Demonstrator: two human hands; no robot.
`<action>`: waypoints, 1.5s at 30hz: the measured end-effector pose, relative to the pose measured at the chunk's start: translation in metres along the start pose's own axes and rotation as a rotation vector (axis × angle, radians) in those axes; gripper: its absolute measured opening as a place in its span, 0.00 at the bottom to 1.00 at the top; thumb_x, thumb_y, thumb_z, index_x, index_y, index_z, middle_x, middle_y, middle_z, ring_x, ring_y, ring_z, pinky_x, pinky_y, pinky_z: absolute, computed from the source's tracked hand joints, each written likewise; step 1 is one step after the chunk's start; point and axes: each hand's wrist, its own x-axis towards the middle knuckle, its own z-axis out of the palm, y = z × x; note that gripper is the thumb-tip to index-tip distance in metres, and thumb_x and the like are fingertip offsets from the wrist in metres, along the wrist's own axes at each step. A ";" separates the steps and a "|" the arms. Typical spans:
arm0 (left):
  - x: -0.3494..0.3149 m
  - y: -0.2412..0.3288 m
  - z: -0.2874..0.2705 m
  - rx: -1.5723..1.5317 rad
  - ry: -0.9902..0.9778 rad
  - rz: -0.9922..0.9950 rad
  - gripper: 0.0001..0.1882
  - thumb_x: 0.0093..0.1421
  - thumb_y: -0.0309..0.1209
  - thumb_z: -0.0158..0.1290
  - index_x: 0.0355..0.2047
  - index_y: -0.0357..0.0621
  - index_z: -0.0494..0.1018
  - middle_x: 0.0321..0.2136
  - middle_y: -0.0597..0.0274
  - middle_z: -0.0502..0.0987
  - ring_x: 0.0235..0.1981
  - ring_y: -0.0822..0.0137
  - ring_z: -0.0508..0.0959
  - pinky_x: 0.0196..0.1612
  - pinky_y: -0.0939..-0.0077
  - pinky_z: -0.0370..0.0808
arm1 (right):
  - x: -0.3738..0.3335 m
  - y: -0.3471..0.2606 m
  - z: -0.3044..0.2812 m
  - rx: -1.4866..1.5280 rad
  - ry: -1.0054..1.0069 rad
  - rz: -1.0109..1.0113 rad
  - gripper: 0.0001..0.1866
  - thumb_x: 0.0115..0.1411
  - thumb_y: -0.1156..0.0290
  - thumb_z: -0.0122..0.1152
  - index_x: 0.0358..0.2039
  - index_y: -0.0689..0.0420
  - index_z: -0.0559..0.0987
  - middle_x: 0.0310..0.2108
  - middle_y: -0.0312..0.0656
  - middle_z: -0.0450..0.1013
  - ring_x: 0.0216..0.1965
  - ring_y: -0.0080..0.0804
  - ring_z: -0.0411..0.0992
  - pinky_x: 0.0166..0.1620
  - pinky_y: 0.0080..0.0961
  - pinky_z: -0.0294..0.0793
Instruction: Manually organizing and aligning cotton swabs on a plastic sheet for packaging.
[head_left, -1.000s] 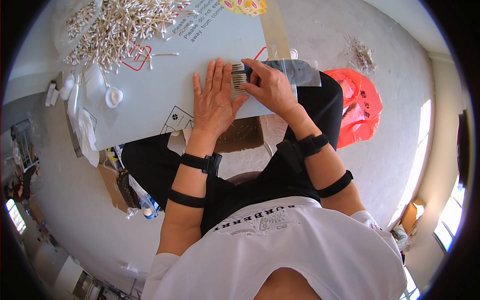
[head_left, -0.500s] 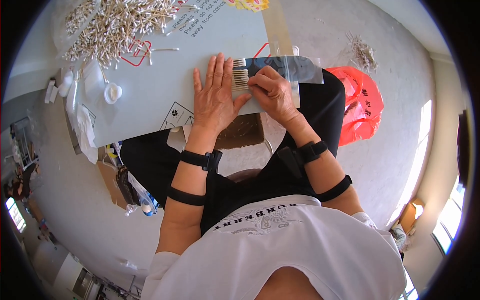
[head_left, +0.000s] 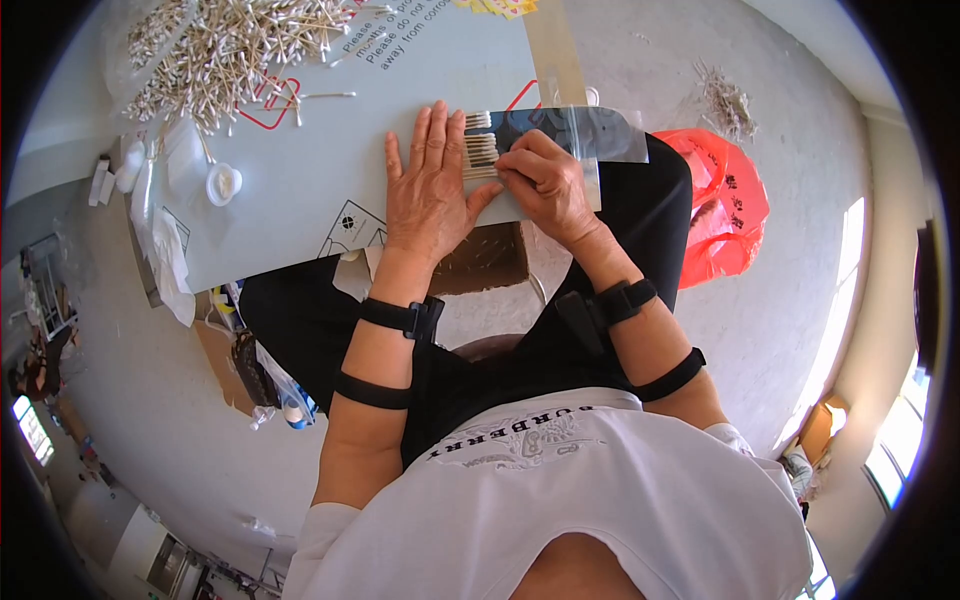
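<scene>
A row of cotton swabs (head_left: pixel 481 150) lies side by side on the grey board (head_left: pixel 290 190), with a few more (head_left: pixel 478 119) just beyond a small gap. My left hand (head_left: pixel 428 185) is pressed flat over their left ends, fingers stretched out. At the row's near right corner, the thumb and fingers of my right hand (head_left: pixel 545 185) are pinched together on the end of a cotton swab; its tip is hidden. Under the row and past my right hand runs a dark strip (head_left: pixel 528 122), with clear plastic film (head_left: pixel 610 135) reaching over the board's right edge.
A big heap of loose swabs (head_left: pixel 230 60) covers the board's far left. Near it stands a small round white container (head_left: pixel 223 184). Yellow packets (head_left: pixel 500 6) lie at the far edge. Below are an open cardboard box (head_left: pixel 485 262) and, right, a red plastic bag (head_left: pixel 725 205).
Both hands stay in almost the same place. The nearest swabs now show a slight gap from the rest of the row. The view has shifted a little.
</scene>
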 end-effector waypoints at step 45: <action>-0.001 -0.001 0.007 0.069 -0.026 -0.027 0.32 0.64 0.42 0.44 0.65 0.47 0.51 0.66 0.59 0.50 0.68 0.62 0.47 0.67 0.49 0.40 | 0.005 -0.009 0.000 -0.017 -0.002 0.116 0.11 0.48 0.77 0.61 0.35 0.56 0.79 0.28 0.42 0.70 0.29 0.42 0.72 0.33 0.32 0.73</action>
